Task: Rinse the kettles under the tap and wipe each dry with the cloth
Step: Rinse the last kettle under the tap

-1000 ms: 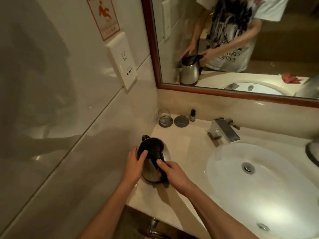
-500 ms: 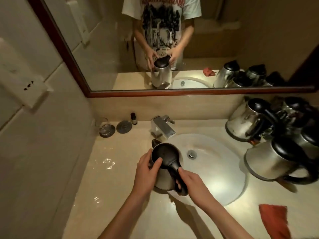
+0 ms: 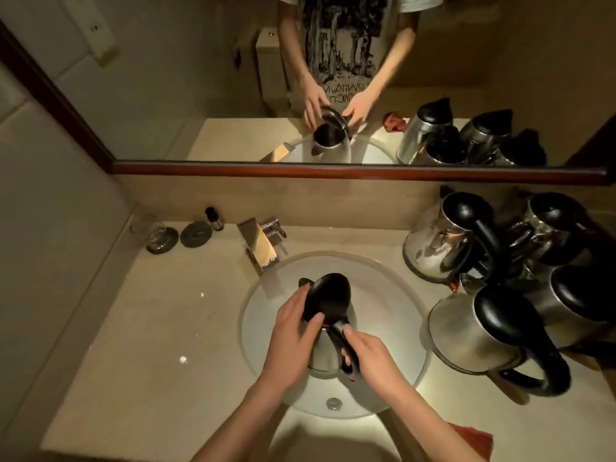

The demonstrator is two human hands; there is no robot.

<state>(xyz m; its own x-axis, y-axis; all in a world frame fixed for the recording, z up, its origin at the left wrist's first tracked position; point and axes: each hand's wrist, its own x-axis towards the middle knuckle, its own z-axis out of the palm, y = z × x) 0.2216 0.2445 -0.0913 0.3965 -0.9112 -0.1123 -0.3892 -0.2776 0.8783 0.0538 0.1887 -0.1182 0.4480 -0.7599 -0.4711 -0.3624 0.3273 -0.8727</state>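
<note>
While you held the kettle (image 3: 328,348) over the middle of the basin (image 3: 393,328), your right hand (image 3: 373,360) had its fingers curled round the black handle, and your left hand (image 3: 293,331) lay against the black lid, fingers together along its left side, thumb on top. In the mirror (image 3: 200,78) the lid stood tilted up. Spout pointed toward the tap (image 3: 258,241) at the basin's back-left rim; no water visible from it.

Crowding the counter's right side: four more steel kettles with black lids, the nearest (image 3: 483,331) just beside the basin's right rim, one (image 3: 443,238) at the back against the splashback, two others (image 3: 550,225) (image 3: 580,301) behind them, handles overlapping. Red cloth (image 3: 473,438) at the counter's front edge, right of your right forearm, partly hidden by it.

Back-left corner: a glass (image 3: 150,228) on a dark coaster, a second coaster (image 3: 196,233), a small dark bottle (image 3: 213,218).

Beige stone counter (image 3: 150,328), glossy, a few wet glints on its left side. Tiled wall left; dim warm light.
</note>
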